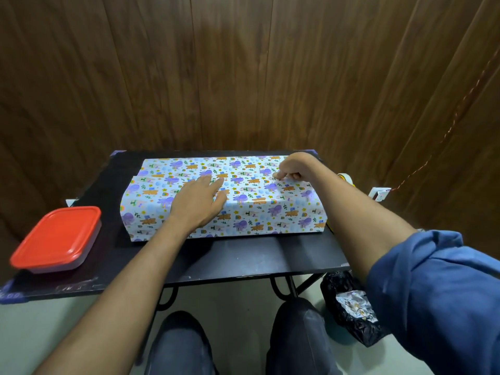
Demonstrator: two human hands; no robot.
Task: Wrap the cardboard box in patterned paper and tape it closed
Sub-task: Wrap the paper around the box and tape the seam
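Observation:
A long box covered in white patterned paper [270, 209] with purple and orange figures lies across the black table [243, 258]. The cardboard itself is hidden under the paper. My left hand [200, 201] lies flat with straight fingers on the top of the box, pressing the near paper flap down at its edge. My right hand [290, 169] is at the far right of the top, fingers curled, with fingertips down on the paper seam; whether it pinches anything is unclear. A roll of tape [345, 177] shows behind my right forearm at the table's right edge.
A clear container with a red lid [58, 238] sits at the table's front left. A black bag with crumpled foil [351, 309] stands on the floor at the right. A wooden wall rises right behind the table. My knees are under the front edge.

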